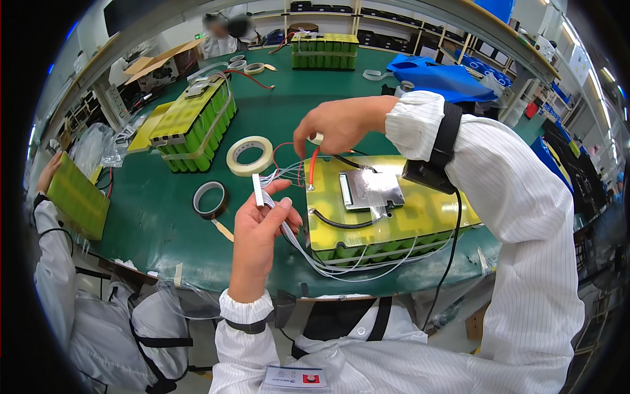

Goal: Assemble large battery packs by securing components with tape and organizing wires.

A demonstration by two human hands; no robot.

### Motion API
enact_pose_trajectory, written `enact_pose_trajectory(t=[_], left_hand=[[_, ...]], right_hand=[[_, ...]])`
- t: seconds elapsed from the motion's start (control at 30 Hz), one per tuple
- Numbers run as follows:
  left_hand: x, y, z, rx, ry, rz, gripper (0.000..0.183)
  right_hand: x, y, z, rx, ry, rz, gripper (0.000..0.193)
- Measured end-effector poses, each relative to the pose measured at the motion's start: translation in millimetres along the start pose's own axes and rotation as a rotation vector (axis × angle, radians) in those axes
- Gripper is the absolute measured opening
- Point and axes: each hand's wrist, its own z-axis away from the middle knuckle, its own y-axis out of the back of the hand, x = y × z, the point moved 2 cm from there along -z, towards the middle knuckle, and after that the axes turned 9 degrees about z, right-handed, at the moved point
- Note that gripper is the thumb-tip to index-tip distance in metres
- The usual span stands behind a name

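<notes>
My left hand (259,230) is closed around a bundle of thin white and grey wires (289,235). A white multi-pin connector (257,190) at the bundle's end stands up above the fingers. To its right lies a battery pack (420,203) of green cells under a yellow top sheet, with a silver circuit module (373,189) taped on it. My right hand (338,125) is curled above the pack's far left corner, fingers pinched at the upper end of a thick red cable (313,169). A small cream-coloured piece (316,138) shows by the thumb; the fingertips are partly hidden.
A masking tape roll (233,157) and a dark tape roll (195,200) lie left of the pack. Another battery pack (197,125) stands behind them, one more (325,52) at the far edge. A co-worker's hand (49,172) holds a pack at left. Blue sheeting (440,79) lies far right.
</notes>
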Motion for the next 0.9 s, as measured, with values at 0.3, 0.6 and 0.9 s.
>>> enact_pose_trajectory(t=[0.3, 0.6, 0.9], left_hand=[[1, 4, 3, 0.026, -0.005, -0.062, 0.034], [9, 3, 2, -0.025, -0.03, -0.036, 0.035], [16, 7, 4, -0.109, 0.017, 0.298, 0.051]], right_hand=[[-13, 25, 25, -0.316, -0.167, -0.179, 0.041], [-20, 31, 74, 0.183, 0.072, 0.339, 0.022], [-53, 45, 103, 0.237, -0.078, 0.629, 0.012]])
